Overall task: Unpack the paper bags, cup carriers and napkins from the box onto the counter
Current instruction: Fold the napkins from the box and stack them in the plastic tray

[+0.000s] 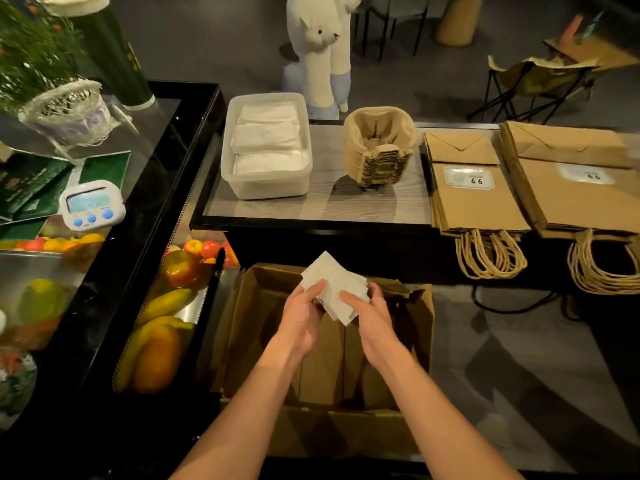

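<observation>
A small stack of white napkins [334,289] is held above the open cardboard box [249,317], which is set low in front of the tabletop [346,209]. The stack is gripped at its left edge by the left hand [303,310] and at its right edge by the right hand [372,317]. The fingers [316,286] of both hands are clamped on the paper, thumbs on top and the rest curled beneath.

The pale, wood-grained tabletop is framed in black. On it, from left to right, are set a clear plastic tub [273,192] filled with folded white paper, a nested stack of brown pulp cup carriers [379,147], and two flat stacks of brown paper bags [479,202]. The bags are laid labels up, with their twisted handles hung over the front edge.

To the left, a black-framed glass display case [204,109] is seen, with bananas and other fruit [162,341] behind its glass. A white digital timer [90,202], green booklets [31,188] and a green plant [31,46] are placed on top of it.

Beyond the tabletop, a dark grey floor [207,36] is seen. A white plush animal [322,53] is stood upright on it, and a folding chair [533,81] is set to the far right. The room is dimly lit.
</observation>
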